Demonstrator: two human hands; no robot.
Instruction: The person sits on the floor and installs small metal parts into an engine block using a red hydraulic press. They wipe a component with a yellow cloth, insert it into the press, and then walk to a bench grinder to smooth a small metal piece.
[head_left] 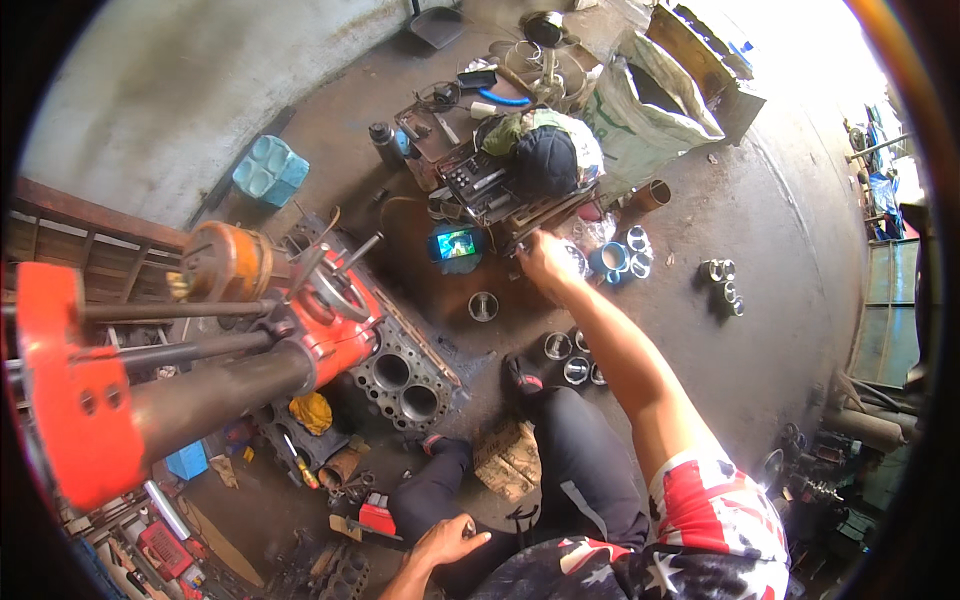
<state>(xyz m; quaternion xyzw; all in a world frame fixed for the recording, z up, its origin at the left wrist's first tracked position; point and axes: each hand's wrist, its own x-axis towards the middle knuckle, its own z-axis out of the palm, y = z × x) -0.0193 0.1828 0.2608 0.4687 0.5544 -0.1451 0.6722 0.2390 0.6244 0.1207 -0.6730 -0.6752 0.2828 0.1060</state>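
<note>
The person's right hand (547,262) has its fingers bunched, though whether they pinch anything cannot be told; just right of them stands a silver piston (577,258), then a blue mug (598,262), with a lit phone (456,245) to their left. Well behind these fingers, toward the body, the left hand (448,543) curls its own inward, any grip unclear.

- Daylight glares from one to two o'clock, bleaching that edge white.
- Pale sheen covers the floor (790,310) at three o'clock; seven o'clock is dimmer.
- Pistons (576,371) glint at four o'clock.
- Fisheye bends the wall (150,110) at ten o'clock inside a black rim.
- The red machine (75,390) near nine o'clock looks soft.
</note>
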